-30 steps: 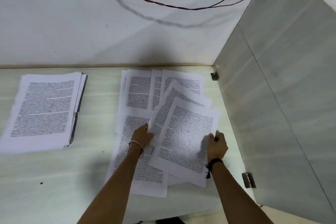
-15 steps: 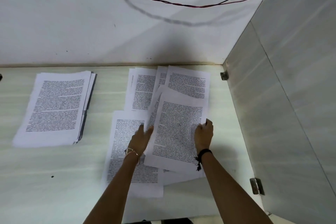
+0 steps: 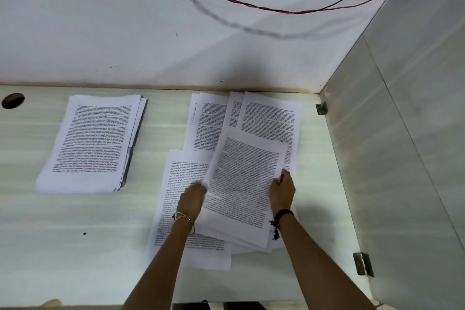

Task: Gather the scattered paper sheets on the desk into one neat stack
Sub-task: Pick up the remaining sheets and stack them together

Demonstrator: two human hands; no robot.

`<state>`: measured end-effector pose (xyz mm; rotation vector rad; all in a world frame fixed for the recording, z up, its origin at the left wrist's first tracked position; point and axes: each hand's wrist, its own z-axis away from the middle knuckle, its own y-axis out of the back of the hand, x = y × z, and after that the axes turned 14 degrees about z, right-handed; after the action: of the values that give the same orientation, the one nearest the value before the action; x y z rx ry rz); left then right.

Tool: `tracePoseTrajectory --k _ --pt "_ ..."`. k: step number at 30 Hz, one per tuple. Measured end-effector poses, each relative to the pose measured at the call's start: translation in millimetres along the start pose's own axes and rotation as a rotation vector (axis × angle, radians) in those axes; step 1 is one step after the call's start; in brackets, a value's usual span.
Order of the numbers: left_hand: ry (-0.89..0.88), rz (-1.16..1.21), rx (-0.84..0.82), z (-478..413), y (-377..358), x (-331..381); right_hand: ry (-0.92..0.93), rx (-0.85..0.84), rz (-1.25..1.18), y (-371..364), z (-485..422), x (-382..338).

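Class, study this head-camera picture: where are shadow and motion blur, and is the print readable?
Head view: the cable casts a soft shadow on the wall; the left hand is motion-blurred; the right hand, gripping the top sheet, is sharper; the print is too soft to read.

bare desk [image 3: 156, 209] between paper piles, side panel [image 3: 402, 158] right

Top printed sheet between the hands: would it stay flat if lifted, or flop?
Probably floppy and very light: the top printed sheet is thin paper, and its edge curls where the right hand pinches it. It would probably slide easily over the loose sheets underneath, perhaps dragging them askew.
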<state>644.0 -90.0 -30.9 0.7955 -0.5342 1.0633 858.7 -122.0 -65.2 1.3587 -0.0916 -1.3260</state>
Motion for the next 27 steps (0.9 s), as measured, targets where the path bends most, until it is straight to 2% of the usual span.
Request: tracePoseTrajectory --k 4,7,10,13,19,24,27 --pt "-0.131 0.086 -0.015 3.4 -6.9 2.8 0.113 -0.104 0.05 -0.2 7.2 -3.8" --pt "-0.098 0.082 0.076 5.6 -4.8 3.7 0.143 -0.114 0.068 0.0 6.9 2.3" --pt "-0.096 0.072 0.055 10.3 2.0 -2.4 0.143 -0.107 0.048 4.1 8.5 3.6" --pt "-0.062 0.025 0.058 14.4 9.1 -17.9 0.113 -0.013 0.035 9.8 12.7 0.3" --pt "0.067 0.125 0.267 30.6 35.0 -53.1 0.021 0.093 0.324 16.3 25.1 22.1" --pt "0.059 -0.213 0.52 35.3 48.6 -70.0 -0.012 0.061 0.341 11.4 35.5 17.7" --pt "0.054 -0.2 0.514 33.1 50.9 -69.8 -0.026 0.06 0.283 9.6 38.3 18.5"
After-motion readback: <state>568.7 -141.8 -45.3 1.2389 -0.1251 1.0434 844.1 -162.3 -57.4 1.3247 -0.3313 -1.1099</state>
